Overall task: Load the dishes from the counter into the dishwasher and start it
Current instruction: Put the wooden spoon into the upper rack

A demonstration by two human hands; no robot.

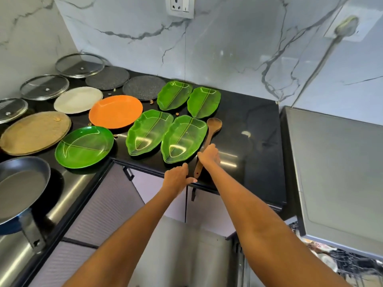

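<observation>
Pickup step: right hand [209, 155] grips wooden spoon [210, 137], left hand [178, 178] rests relaxed on counter edge [238, 183] w/ nothing held; next, probably lift spoon clear & carry to dishwasher [331, 259].

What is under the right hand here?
The right hand lies over the handle of the wooden spoon on the black counter. The handle's middle is covered, and the grip cannot be seen; bowl and handle end stick out.

Both forearms and hands [176, 179] bare, sleeveless.
</observation>
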